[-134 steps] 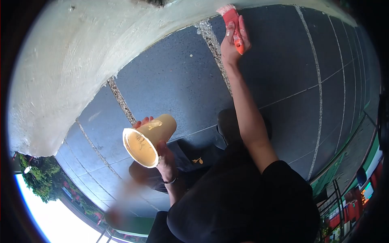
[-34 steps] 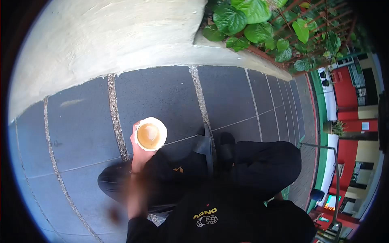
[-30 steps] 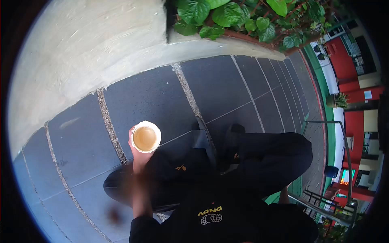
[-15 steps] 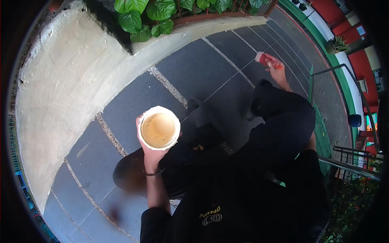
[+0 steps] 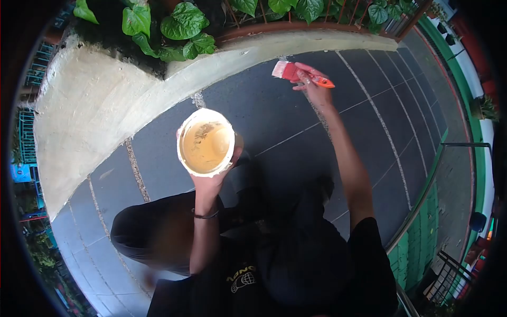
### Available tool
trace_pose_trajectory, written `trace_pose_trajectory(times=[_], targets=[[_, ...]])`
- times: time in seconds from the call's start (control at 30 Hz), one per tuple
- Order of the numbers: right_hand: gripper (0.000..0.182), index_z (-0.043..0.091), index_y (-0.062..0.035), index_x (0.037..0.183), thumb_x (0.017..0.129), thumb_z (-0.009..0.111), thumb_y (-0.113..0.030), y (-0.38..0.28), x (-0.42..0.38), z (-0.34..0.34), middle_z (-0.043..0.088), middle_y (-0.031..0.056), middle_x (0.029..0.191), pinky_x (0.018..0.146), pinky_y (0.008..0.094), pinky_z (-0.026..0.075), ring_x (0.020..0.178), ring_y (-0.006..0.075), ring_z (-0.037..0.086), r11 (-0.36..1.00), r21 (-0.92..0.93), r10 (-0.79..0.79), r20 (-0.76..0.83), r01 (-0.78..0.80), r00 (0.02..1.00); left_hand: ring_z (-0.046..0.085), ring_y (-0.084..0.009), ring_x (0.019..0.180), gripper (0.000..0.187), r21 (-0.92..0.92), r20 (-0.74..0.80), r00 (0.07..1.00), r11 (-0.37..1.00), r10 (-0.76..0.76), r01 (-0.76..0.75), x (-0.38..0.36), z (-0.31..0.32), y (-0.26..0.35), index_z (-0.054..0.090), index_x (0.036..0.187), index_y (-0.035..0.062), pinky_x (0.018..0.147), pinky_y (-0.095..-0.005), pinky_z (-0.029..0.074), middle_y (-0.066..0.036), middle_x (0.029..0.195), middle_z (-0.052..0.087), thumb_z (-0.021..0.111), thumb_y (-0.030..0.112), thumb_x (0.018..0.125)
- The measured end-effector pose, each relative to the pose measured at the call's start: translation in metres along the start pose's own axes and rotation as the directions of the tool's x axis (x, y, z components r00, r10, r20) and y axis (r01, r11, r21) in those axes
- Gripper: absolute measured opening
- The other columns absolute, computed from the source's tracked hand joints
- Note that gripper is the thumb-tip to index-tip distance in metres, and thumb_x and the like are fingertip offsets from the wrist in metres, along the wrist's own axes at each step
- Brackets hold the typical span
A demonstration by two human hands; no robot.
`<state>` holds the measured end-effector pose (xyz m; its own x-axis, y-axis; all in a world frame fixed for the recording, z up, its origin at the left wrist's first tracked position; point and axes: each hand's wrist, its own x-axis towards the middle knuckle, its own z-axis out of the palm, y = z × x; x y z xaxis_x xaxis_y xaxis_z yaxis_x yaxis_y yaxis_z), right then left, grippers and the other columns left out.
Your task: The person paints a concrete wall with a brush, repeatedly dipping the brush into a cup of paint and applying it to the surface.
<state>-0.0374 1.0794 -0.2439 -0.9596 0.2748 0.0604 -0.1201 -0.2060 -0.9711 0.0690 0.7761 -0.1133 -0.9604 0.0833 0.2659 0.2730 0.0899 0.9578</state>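
Observation:
My left hand (image 5: 209, 184) is wrapped round a round paint pot (image 5: 228, 133) with a cream-smeared rim, held up in front of me. Pale yellowish paint lies inside it, with darker streaks or bits on top. Out at arm's length, my right hand (image 5: 315, 90) grips a paintbrush (image 5: 290, 71) with a red body, an orange handle tip and pale bristles. The bristles point left, towards the low cream wall (image 5: 100, 100), and stay apart from it. Part of the left-hand fingers is hidden behind the pot.
Dark grey tiles (image 5: 253, 105) with pebbled strips cover the floor under me. Green leafy plants (image 5: 185, 24) hang over the wall's top, behind a rusty railing. My bent knee (image 5: 153, 227) is at lower left. A green-edged step (image 5: 417, 238) and a metal rail (image 5: 467, 144) stand to the right.
My right hand has swung left and forward with the paintbrush, closer to the wall, its arm now stretched out. The pot has tilted slightly, still in my left hand. My view has turned right.

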Motion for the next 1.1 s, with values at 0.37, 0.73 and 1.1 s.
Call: trace_pose_trajectory(times=[0.37, 0.73, 1.1], targets=[[0.039, 0.053, 0.0018, 0.132, 0.097, 0.06, -0.013, -0.097, 0.013, -0.228, 0.065, 0.0162, 0.115, 0.074, 0.0315, 0.06, 0.09, 0.0223, 0.07, 0.985, -0.171, -0.083, -0.47, 0.002, 0.879, 0.061, -0.0161, 0.104, 0.078, -0.12, 0.183, 0.982, 0.99, -0.049, 0.072, 0.051, 0.162, 0.002, 0.045, 0.122, 0.0044, 0.093, -0.0323, 0.05, -0.008, 0.115, 0.061, 0.093, 0.012, 0.061], [0.034, 0.054, 0.0035, 0.123, 0.098, 0.057, -0.02, 0.006, -0.128, -0.159, 0.067, 0.018, 0.098, 0.08, 0.0385, 0.061, 0.09, 0.0301, 0.07, 0.942, 0.26, 0.327, -0.584, -0.21, 0.743, 0.064, -0.0198, 0.103, 0.07, -0.182, 0.356, 0.932, 0.983, 0.071, -0.005, 0.047, 0.11, -0.028, 0.054, 0.116, 0.0041, 0.091, -0.0331, 0.05, -0.009, 0.111, 0.064, 0.092, 0.014, 0.058], [0.04, 0.053, 0.0065, 0.131, 0.096, 0.058, -0.012, -0.277, -0.107, -0.001, 0.069, 0.0177, 0.098, 0.075, 0.0323, 0.061, 0.084, 0.0251, 0.072, 0.919, -0.391, -0.099, -0.11, 0.048, 0.989, 0.058, -0.0317, 0.106, 0.068, 0.077, -0.08, 0.905, 0.908, 0.417, -0.412, 0.06, 0.057, -0.01, 0.057, 0.116, 0.0051, 0.093, -0.0398, 0.045, -0.012, 0.115, 0.062, 0.088, 0.013, 0.056]])
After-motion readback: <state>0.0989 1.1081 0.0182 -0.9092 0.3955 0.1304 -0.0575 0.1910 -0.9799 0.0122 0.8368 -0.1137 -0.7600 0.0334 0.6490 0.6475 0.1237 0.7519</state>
